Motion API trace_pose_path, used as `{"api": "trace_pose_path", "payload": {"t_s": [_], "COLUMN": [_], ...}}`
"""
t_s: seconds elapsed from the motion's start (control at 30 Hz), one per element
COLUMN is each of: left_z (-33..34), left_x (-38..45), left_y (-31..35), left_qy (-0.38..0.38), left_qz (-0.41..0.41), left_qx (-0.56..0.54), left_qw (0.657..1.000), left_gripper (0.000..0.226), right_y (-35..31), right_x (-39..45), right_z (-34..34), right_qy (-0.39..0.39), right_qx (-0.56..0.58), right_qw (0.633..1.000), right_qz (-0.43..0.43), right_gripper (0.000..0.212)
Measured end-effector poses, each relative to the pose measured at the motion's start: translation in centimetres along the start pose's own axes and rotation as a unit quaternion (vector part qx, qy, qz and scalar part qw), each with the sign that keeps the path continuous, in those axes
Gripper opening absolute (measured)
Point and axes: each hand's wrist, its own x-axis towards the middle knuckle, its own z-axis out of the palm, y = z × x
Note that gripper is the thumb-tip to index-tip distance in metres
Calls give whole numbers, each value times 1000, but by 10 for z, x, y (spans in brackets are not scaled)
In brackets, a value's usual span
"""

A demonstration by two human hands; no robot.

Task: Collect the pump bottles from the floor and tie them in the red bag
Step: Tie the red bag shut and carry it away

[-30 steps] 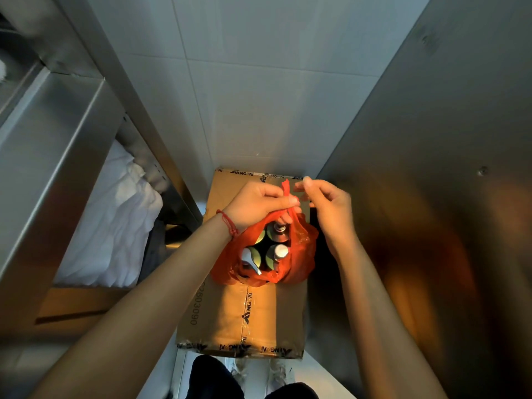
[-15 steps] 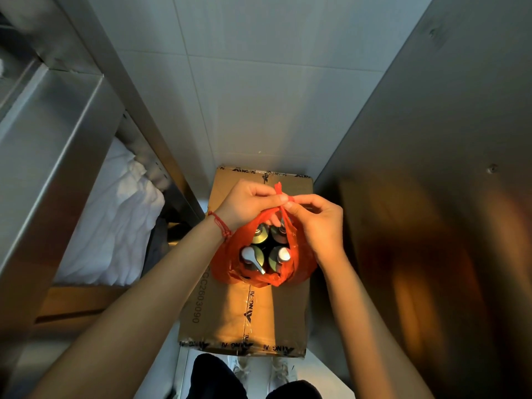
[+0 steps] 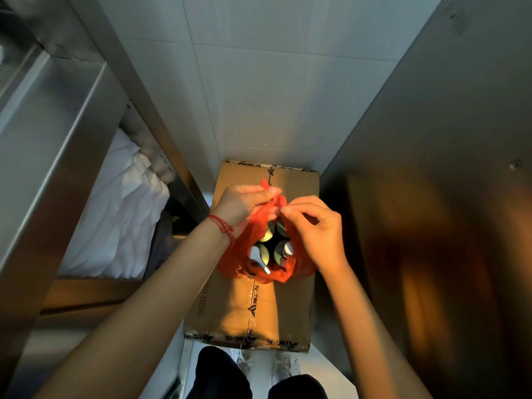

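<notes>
Pale tiled wall (image 3: 259, 82) and steel cabinet sides enclose a taped brown cardboard box (image 3: 259, 306); on it sits the thin red plastic bag (image 3: 253, 226), mouth open over four pump bottles (image 3: 260, 254); the left hand (image 3: 244, 201) pinches one bag handle, the right hand (image 3: 313, 226) pinches the other, handles meeting above the bottles.

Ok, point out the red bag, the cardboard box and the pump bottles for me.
red bag (image 3: 254, 226): head view, on its left wall, below the gathered handles.
cardboard box (image 3: 230, 309): head view, on its bare top, near the tape seam.
pump bottles (image 3: 283, 250): head view, on one bottle's pump head inside the bag.
</notes>
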Motion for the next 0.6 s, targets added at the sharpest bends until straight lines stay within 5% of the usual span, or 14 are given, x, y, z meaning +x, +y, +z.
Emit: {"api": "trace_pose_path", "payload": {"t_s": [0.17, 0.3, 0.43, 0.6], "left_z": [1, 1, -3, 2], "left_x": [-4, -5, -4, -7], "left_y": [2, 3, 9, 7], "left_qy": [0, 4, 13, 24], "left_qz": [10, 31, 99, 169], "left_qx": [8, 51, 144, 190], "left_qw": [1000, 998, 984, 967], "left_gripper": [13, 11, 6, 8], "right_y": [6, 8, 7, 12], "right_x": [1, 7, 13, 15], "right_z": [7, 10, 7, 8], "right_qy": [14, -7, -87, -68], "right_qx": [-9, 7, -38, -99], "right_qw": [1000, 995, 987, 981], "right_qz": [21, 98, 132, 154], "right_gripper": [15, 41, 11, 23]}}
